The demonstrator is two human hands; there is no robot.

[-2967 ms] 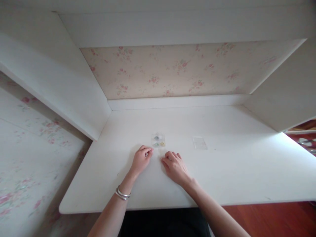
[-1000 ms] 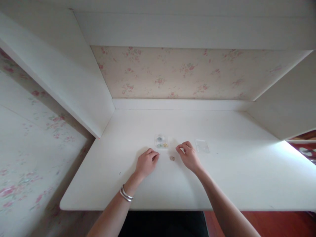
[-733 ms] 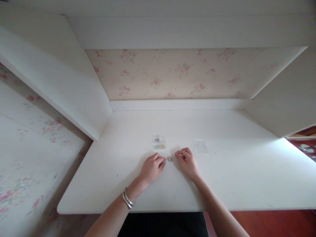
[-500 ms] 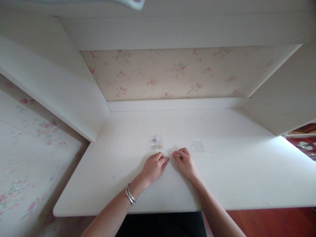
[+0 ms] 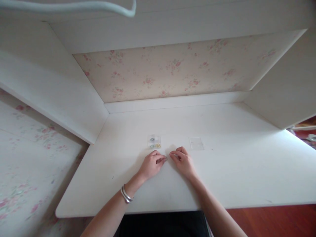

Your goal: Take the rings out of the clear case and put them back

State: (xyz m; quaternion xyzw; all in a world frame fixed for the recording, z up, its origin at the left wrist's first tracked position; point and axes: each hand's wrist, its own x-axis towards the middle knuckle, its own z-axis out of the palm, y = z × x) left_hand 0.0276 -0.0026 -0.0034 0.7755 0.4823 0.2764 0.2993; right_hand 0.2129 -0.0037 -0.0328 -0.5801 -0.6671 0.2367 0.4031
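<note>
My left hand (image 5: 150, 165) rests on the white desk (image 5: 222, 171), a silver bangle on its wrist. Its thumb and forefinger pinch a tiny brownish round piece (image 5: 166, 158). My right hand (image 5: 184, 162) lies just right of it with its fingers curled and pinched together. The fingertips of the two hands almost touch. Anything in the right hand is too small to see. A small clear box (image 5: 154, 142) with several coloured round bits sits just beyond my left hand.
A flat clear lid (image 5: 196, 143) lies on the desk, right of the box. White side panels and a flowered back wall enclose the desk on three sides. A pale cord (image 5: 98, 6) hangs at the top edge of the view.
My right hand drew back from the clear box and left a small brownish piece on the desk. My left hand slid right and pinched it. Both hands now meet fingertip to fingertip.
</note>
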